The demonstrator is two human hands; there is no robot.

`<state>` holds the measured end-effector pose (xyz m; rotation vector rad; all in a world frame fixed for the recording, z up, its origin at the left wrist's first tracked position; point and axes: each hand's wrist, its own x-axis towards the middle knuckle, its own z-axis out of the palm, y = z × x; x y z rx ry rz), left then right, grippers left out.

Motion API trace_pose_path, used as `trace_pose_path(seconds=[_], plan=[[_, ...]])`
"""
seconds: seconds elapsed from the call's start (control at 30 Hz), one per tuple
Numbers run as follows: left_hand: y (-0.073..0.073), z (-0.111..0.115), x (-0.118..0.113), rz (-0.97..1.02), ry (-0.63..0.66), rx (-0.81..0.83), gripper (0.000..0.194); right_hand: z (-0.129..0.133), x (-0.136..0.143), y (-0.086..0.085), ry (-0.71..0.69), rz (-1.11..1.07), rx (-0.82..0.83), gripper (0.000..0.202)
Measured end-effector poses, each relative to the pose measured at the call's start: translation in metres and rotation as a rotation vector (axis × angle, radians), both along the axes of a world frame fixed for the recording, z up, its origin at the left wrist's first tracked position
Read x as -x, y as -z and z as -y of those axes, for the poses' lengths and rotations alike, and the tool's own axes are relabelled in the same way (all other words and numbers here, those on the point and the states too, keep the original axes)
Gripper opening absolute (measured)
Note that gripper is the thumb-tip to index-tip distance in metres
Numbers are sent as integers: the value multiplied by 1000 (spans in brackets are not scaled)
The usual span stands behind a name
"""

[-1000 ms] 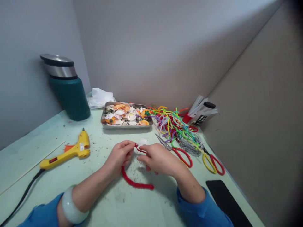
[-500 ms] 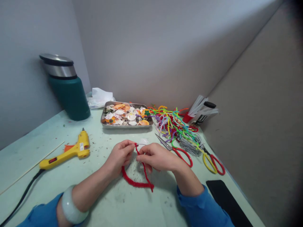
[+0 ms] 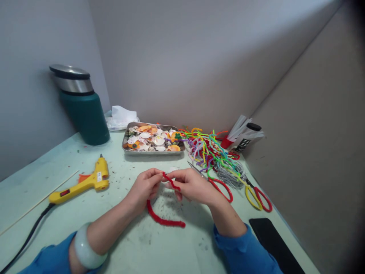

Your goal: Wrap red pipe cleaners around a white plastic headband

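Red fuzzy pipe cleaner (image 3: 165, 222) curves out from under the left hand (image 3: 145, 190), which grips it in curled fingers and pinches a thin red strand (image 3: 172, 182) at its fingertips. The right hand (image 3: 195, 187) closes thumb and forefinger on that strand, close to the left fingertips. Red-handled scissors (image 3: 224, 190) lie just beyond the right hand. Left of the left hand, a yellow glue gun (image 3: 78, 191) bears a white label (image 3: 99, 176), too small to read. Beyond both hands sits a tray (image 3: 154, 153) of shells (image 3: 158, 140); far right of it, a black-capped container (image 3: 248, 137) carries illegible white marks on black.
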<state>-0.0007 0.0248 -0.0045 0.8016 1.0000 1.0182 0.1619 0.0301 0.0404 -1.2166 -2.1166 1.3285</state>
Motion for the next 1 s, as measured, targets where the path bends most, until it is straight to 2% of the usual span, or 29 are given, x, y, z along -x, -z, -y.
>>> trace_pose_path(seconds=[0.1,0.17,0.3,0.4,0.63,0.87,1.0], plan=[[-1,1,-1,-5,1,4,21,1,3,0,89,154,-356,22],[-2,1,-1,-13,19,2,21,1,4,1,156,239,-517,25],[-2,3,-1,-30,91,-25,18,-3,5,3,181,174,-590,22],[-2,3,0,-41,133,-48,18,-6,4,5,203,66,-513,20],[-3,6,0,-70,194,-88,23,-15,1,13,411,-99,-228,26],[-3,7,-1,-109,190,-145,20,-19,1,20,419,-235,41,28],[-3,8,-2,-144,157,-153,20,-19,2,24,415,-293,135,27]])
